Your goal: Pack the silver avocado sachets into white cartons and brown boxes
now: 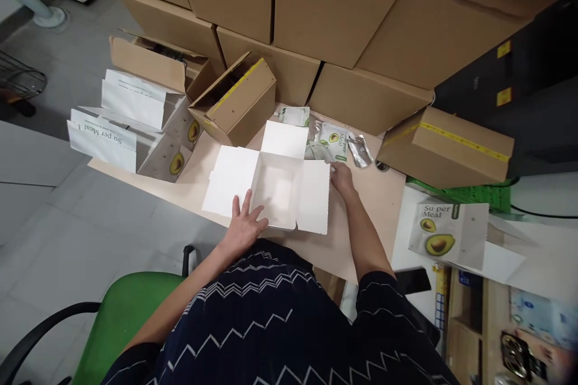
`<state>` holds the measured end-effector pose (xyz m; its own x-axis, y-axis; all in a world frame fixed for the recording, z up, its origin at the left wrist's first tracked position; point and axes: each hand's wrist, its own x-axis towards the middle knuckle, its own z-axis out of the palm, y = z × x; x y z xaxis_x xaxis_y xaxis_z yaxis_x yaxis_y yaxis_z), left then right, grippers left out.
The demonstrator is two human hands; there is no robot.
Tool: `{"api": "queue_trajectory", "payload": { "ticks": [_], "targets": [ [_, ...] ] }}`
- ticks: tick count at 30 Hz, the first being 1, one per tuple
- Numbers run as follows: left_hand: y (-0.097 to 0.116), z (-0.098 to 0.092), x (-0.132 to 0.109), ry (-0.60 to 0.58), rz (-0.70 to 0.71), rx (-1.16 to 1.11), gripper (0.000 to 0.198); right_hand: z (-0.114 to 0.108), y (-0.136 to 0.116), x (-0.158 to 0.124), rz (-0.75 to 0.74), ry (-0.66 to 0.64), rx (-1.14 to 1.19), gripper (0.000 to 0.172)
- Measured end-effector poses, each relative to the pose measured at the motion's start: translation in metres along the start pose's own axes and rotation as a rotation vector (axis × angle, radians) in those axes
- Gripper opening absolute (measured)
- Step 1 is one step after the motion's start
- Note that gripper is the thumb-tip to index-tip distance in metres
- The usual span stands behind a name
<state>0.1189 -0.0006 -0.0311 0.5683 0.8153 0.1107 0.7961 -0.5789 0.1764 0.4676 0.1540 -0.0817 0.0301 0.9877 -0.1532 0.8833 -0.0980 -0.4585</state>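
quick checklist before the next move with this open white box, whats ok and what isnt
1. White box open: ok, inside visible.
2. Flaps clear of opening: ok, left, right and far ones spread outward.
3. Left hand at box: ok, by near left corner.
4. Right hand free: cannot tell, fingertips unclear beside right flap.
5. Pouches lined up: not ok, lying at different angles.
6. Box bottom secured: cannot tell, underside hidden.
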Motion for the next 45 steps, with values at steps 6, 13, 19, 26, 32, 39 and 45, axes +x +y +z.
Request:
{"api": "queue_trajectory", "payload": {
  "ticks": [6, 13, 19, 26, 32, 39, 45],
  "targets": [
    [-0.001, -0.004, 0.001, 0.024, 0.015, 0.007, 0.014, -0.058, -0.012, -0.014, 0.007, 0.325, -0.089, 0.032],
    [-0.005, 0.003, -0.008, 0.099, 0.0, -0.025, 0.017, -0.148, -0.092, -0.094, -0.294, 0.552, 0.005, 0.029],
    [-0.003, 0.007, -0.013, 0.175, -0.021, -0.011, 0.017, -0.123, -0.168, -0.128, -0.493, -0.006, -0.071, 0.033],
    [-0.003, 0.012, -0.016, 0.211, -0.04, -0.071, 0.023, -0.009, -0.186, -0.106, -0.559, -0.576, -0.281, 0.028],
    [-0.001, 0.009, -0.015, 0.217, -0.066, -0.051, 0.034, 0.007, -0.18, -0.099, -0.452, -0.881, -0.122, 0.041],
    [0.007, 0.005, -0.011, 0.091, -0.141, -0.048, 0.054, -0.008, -0.182, -0.107, -0.453, -0.937, -0.075, 0.046],
    [0.008, 0.003, -0.008, 0.043, -0.088, -0.046, 0.04, -0.073, -0.153, -0.098, -0.365, -0.58, 0.526, 0.032]
  ]
}}
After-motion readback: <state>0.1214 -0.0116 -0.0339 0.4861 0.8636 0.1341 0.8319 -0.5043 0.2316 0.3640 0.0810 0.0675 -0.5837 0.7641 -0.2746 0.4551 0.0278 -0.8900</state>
